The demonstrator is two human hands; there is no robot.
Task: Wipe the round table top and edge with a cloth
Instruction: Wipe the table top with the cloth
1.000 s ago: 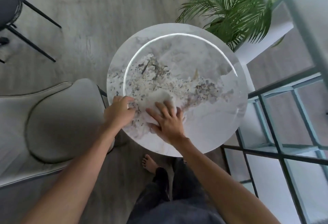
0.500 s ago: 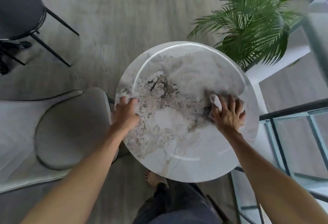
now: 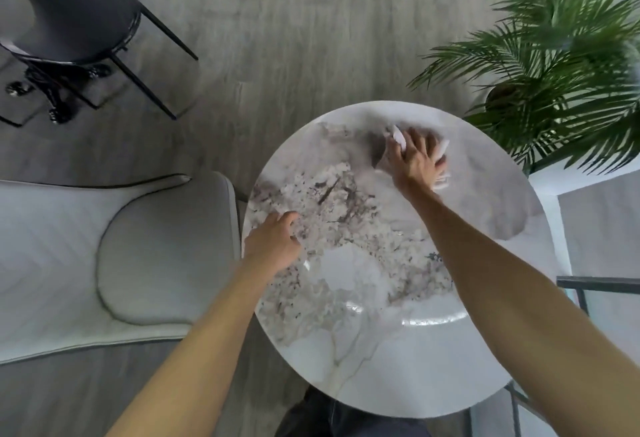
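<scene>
A round table [image 3: 398,360] with a glossy white and grey marble-patterned top fills the middle of the head view. My right hand [image 3: 415,159] lies flat on the far part of the top, pressing a white cloth [image 3: 398,135] that shows around my fingers. My left hand [image 3: 273,242] rests on the table's left edge with fingers loosely curled, holding nothing loose.
A light grey upholstered chair [image 3: 104,256] stands tight against the table's left side. A dark chair [image 3: 76,11] with black legs is at the far left. A green palm plant [image 3: 554,66] overhangs the far right. A dark metal frame [image 3: 595,281] sits at the right.
My right hand has swept the cloth from the near middle of the top to the right, then to the far side. My left hand stays at the left edge. The view has shifted.
</scene>
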